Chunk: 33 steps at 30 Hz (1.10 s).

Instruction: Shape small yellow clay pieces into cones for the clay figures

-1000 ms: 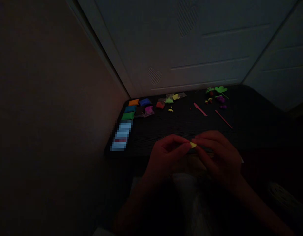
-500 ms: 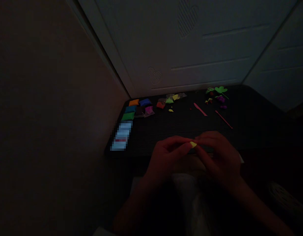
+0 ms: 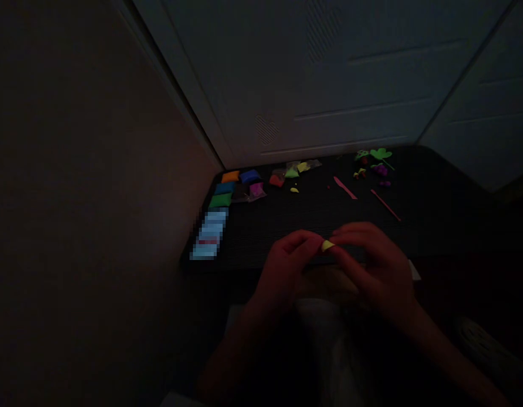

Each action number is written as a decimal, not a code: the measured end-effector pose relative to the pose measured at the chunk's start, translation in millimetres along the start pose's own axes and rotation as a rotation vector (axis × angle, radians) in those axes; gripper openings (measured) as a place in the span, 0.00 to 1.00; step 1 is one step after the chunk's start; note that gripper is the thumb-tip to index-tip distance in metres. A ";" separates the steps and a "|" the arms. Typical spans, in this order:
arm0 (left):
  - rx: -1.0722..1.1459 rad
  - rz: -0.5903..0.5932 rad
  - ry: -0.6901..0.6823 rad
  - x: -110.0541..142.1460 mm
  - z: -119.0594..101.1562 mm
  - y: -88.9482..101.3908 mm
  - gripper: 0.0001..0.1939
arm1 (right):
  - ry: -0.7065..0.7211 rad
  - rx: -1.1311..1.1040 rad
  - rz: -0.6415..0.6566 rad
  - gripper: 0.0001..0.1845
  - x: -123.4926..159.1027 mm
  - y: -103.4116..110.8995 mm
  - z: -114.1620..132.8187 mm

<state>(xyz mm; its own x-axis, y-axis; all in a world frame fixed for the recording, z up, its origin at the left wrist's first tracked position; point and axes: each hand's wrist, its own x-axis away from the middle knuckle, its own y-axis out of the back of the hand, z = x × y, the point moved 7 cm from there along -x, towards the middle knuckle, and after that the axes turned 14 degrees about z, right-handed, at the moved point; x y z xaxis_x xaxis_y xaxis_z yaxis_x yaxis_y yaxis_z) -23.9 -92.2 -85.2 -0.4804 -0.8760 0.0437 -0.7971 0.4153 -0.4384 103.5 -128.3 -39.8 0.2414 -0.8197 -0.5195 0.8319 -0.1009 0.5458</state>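
Observation:
A small piece of yellow modelling clay (image 3: 328, 246) sits between my fingertips, above the front edge of the dark table. My left hand (image 3: 284, 268) pinches it with thumb and index finger. From the other side, my right hand (image 3: 380, 268) has its thumb and index fingertips closed on the clay's right end. Beyond my hands on the table lie a pink plastic clay knife (image 3: 345, 187) and a thin pink modelling stick (image 3: 385, 204). Another bit of yellow clay (image 3: 294, 190) rests near the opened packets.
At the left of the table (image 3: 261, 232) lie clay packets, among them orange (image 3: 230, 177), blue (image 3: 250, 176) and green (image 3: 220, 200). A pixelated bright screen-like patch (image 3: 209, 233) is at the left edge. Purple clay shapes (image 3: 380, 170) and a green clover-like piece (image 3: 380, 154) lie back right.
The yellow clay and my fingertips have shifted slightly left. My left fingers have curled more, and the clay looks turned. Things on the table stay where they were.

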 end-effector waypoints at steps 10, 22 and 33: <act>-0.067 -0.017 -0.026 1.0 0.9 4.0 0.03 | 0.093 0.165 -0.025 0.13 1.3 0.5 2.4; -0.161 -0.058 -0.072 1.6 -4.2 4.7 0.03 | 0.161 0.260 -0.043 0.12 2.6 -1.5 7.7; -0.188 -0.032 -0.081 1.2 -4.1 3.1 0.05 | 0.046 0.134 -0.082 0.08 0.9 -0.8 -1.2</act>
<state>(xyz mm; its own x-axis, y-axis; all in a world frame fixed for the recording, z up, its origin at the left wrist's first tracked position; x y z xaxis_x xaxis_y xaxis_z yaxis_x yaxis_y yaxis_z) -28.4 -90.9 -82.8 -0.4287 -0.9032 -0.0207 -0.8695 0.4187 -0.2621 103.7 -128.3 -41.5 0.2009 -0.7792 -0.5936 0.7766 -0.2427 0.5814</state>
